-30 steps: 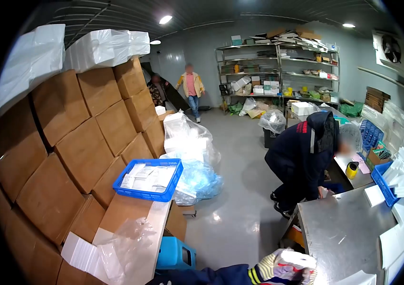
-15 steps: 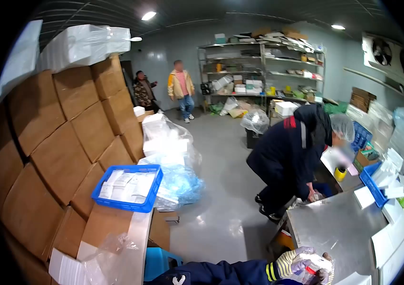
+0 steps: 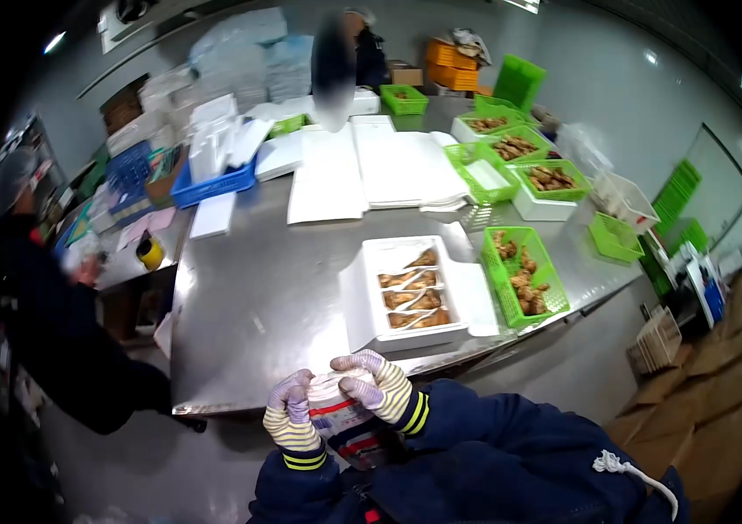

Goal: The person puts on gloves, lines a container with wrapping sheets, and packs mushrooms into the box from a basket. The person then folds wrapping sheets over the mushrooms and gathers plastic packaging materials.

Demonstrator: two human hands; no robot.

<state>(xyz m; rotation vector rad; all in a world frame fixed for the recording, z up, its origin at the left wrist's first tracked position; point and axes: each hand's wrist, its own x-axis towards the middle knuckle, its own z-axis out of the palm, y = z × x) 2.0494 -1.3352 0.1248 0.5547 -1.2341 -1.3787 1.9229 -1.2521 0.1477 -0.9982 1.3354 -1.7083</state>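
Both my hands wear striped knit gloves with purple fingers. My left hand [image 3: 290, 410] closes on the left upper edge of a white plastic packet [image 3: 341, 417] with red and dark blue bands. On the packet's other top corner, my right hand [image 3: 371, 382] is closed too. The packet is held in front of my body, just off the table's near edge; its contents cannot be made out. Beyond it stands an open white foam box [image 3: 371, 306] holding rows of brown mushroom-like pieces [image 3: 423, 299] parted by white sheets. A green basket [image 3: 511, 262] with similar pieces is to its right.
The steel table [image 3: 249, 288] carries white sheets [image 3: 327, 179], a blue basket [image 3: 214, 185] and several green baskets at the right. A co-worker [image 3: 65, 297] bends at a side table on the left; another person [image 3: 362, 52] is at the back. Cartons [image 3: 711, 393] stack at right.
My view has swung from the aisle and shelves to the steel table. The packet was at the lower right edge; both gloved hands now hold it in front of me.
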